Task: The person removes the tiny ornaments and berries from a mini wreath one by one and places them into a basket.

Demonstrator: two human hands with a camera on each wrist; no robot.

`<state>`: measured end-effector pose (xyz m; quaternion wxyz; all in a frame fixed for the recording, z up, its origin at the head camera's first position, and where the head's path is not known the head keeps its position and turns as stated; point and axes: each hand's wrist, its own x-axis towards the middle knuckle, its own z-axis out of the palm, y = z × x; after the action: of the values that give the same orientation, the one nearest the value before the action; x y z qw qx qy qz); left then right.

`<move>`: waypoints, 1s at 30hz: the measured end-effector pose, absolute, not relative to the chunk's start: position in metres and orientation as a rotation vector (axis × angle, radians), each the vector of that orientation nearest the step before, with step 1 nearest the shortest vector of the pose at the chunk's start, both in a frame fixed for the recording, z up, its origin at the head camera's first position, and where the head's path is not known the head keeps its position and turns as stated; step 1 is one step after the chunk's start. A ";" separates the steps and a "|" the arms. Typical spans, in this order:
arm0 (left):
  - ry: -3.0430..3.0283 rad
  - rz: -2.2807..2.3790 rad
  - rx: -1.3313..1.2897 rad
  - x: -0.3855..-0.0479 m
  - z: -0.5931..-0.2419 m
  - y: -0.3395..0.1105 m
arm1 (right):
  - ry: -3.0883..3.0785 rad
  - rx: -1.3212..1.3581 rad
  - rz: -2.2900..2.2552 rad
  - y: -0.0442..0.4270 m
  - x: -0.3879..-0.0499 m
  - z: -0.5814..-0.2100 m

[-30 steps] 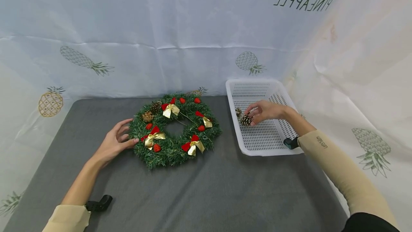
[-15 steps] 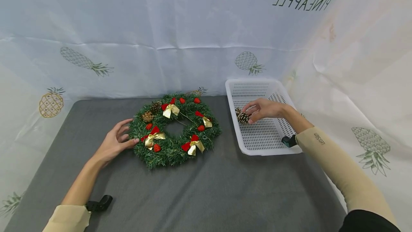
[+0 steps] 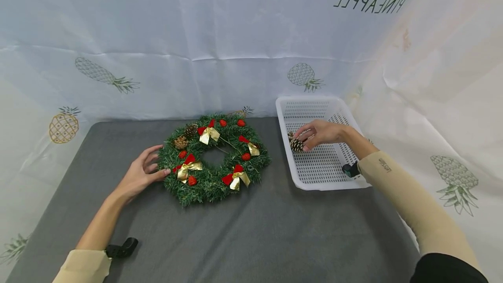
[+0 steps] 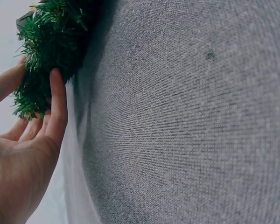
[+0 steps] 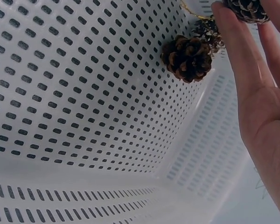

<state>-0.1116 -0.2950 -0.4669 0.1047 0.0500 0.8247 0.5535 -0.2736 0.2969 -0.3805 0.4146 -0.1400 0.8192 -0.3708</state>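
Note:
A green wreath [image 3: 212, 193] with red-and-gold bows, red berries and two pine cones lies on the grey cloth. My left hand [image 3: 135, 178] grips its left edge, thumb on the near side; the left wrist view shows the fingers around the green tips [image 4: 46, 51]. Inside the white basket [image 3: 330, 184], my right hand [image 3: 324, 134] pinches a pine cone [image 3: 296, 145] between thumb and fingers. In the right wrist view that held cone [image 5: 249, 10] is at the top edge, with a brown cone [image 5: 186, 58] and a glittery one [image 5: 207, 32] beside it in the basket.
The grey-covered table [image 3: 243, 239] extends in front of the wreath and basket. A pale curtain [image 3: 235, 21] printed with pineapples hangs behind and along both sides. The basket stands at the back right, a short gap from the wreath.
My right hand and the pine cone it holds have shifted slightly left and toward the back inside the basket. My left hand and the wreath have stayed put.

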 end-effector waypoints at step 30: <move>2.435 1.645 0.138 -0.111 -0.468 -0.295 | 1.905 -0.349 -1.103 0.294 -0.287 -0.393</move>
<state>-0.1112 -0.2947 -0.4679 0.0997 0.0466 0.8236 0.5564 -0.2872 0.2936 -0.3930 0.4407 -0.1405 0.7672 -0.4444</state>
